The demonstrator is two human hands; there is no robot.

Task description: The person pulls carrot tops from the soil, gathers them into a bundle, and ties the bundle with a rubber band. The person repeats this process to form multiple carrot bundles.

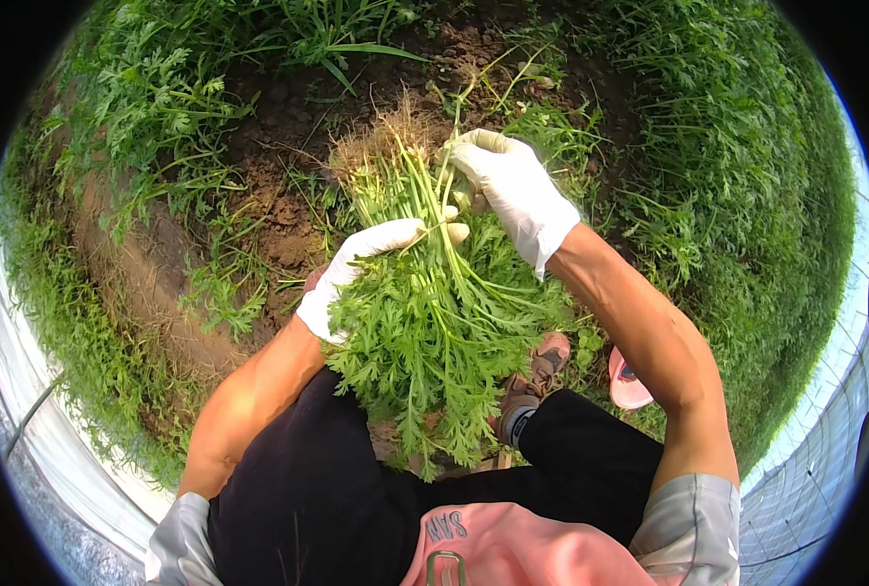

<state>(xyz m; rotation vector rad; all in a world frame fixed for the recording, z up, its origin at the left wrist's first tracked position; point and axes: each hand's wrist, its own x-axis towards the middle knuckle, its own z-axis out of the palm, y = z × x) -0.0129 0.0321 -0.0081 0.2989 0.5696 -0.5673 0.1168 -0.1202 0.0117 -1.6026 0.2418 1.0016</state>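
Note:
A thick bunch of leafy greens (425, 313) lies across my lap side, its feathery leaves toward me and its pale stems and brown roots pointing away. My left hand (381, 242), in a white glove, is closed around the stems from the left, thumb and fingertips showing over them. On the right, my white-gloved right hand (508, 181) pinches a stem at the root end of the bunch. That long thin stem (466, 98) rises past the fingers toward the soil. Part of the right fingers is hidden behind the glove's back.
Dense rows of the same green plants (737, 195) grow at right and left. Brown soil (278, 195) with loose plants lies ahead. Below are my shoe (542, 366) and a pink object (630, 381), perhaps footwear. Pale plastic sheeting (54, 459) edges the left.

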